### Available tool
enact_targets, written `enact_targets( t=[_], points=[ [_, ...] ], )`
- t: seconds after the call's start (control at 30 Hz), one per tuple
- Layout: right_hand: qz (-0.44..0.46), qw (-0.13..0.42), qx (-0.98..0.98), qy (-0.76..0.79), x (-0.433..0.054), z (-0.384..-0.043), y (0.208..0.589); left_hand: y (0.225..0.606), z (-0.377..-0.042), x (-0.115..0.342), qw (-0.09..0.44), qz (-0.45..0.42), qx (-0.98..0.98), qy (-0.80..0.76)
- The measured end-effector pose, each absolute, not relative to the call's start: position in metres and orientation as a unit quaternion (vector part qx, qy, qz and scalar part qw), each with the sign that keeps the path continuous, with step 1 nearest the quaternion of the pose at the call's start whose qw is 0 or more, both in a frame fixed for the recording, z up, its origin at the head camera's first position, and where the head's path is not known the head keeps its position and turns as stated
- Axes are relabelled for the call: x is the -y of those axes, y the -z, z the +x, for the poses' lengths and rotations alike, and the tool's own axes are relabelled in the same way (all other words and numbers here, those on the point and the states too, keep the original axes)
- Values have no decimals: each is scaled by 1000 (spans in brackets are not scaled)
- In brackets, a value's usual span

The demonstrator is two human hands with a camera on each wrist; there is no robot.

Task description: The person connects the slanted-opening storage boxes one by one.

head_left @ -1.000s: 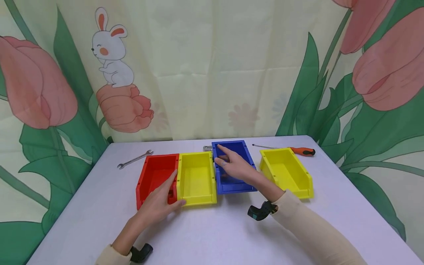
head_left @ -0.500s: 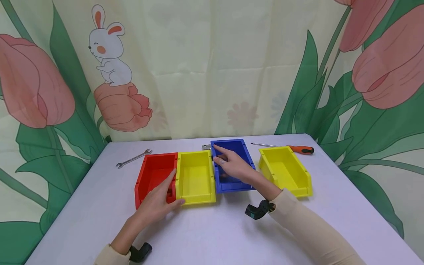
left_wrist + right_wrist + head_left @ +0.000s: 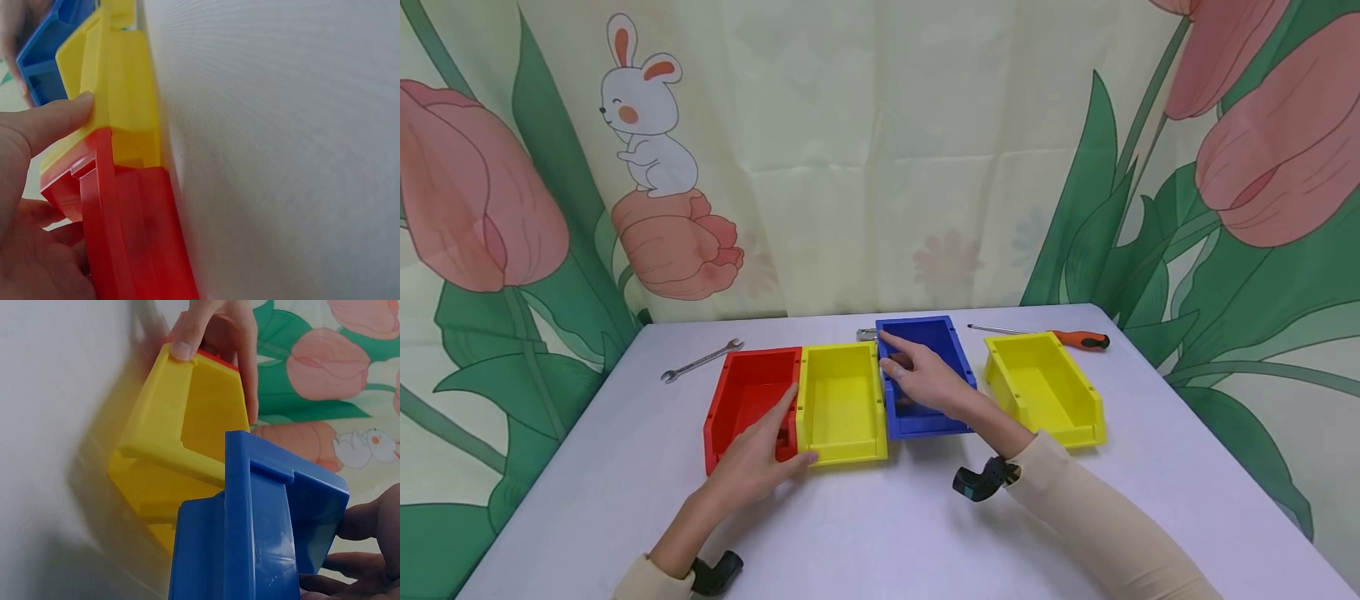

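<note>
A red storage bin (image 3: 762,371) and a yellow storage bin (image 3: 842,404) stand side by side. My left hand (image 3: 748,467) grips them at their shared wall, its thumb on the yellow bin's front edge and its other fingers reaching into the red bin. To their right, my right hand (image 3: 931,382) holds a blue storage bin (image 3: 240,512) by its left wall, with some fingers inside. A shadow lies under the blue bin's front, and in the right wrist view it sits higher than the yellow one. Its left wall overlaps or meets the yellow bin's right side; I cannot tell whether they are hooked together.
A second yellow bin (image 3: 1048,387) stands apart on the right. Behind it lies a screwdriver (image 3: 1081,340) with an orange and black handle. A wrench (image 3: 702,362) lies at the left. A metal tool end (image 3: 866,334) shows behind the blue bin.
The view has shifted very slightly. Both hands and the bins keep the same places relative to each other.
</note>
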State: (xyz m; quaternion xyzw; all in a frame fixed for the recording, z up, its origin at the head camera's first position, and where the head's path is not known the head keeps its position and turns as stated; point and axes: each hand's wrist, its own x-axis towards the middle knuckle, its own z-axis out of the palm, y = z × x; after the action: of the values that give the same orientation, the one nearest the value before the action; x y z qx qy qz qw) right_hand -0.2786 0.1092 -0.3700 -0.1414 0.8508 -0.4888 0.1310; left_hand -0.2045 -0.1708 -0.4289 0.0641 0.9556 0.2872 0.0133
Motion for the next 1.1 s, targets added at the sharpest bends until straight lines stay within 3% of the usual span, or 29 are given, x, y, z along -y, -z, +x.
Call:
enact_targets(
  t=[1.1],
  points=[
    [-161,127,-856,474,-109,-276,379,429,-204,170,10,64,-957,-283]
  ],
)
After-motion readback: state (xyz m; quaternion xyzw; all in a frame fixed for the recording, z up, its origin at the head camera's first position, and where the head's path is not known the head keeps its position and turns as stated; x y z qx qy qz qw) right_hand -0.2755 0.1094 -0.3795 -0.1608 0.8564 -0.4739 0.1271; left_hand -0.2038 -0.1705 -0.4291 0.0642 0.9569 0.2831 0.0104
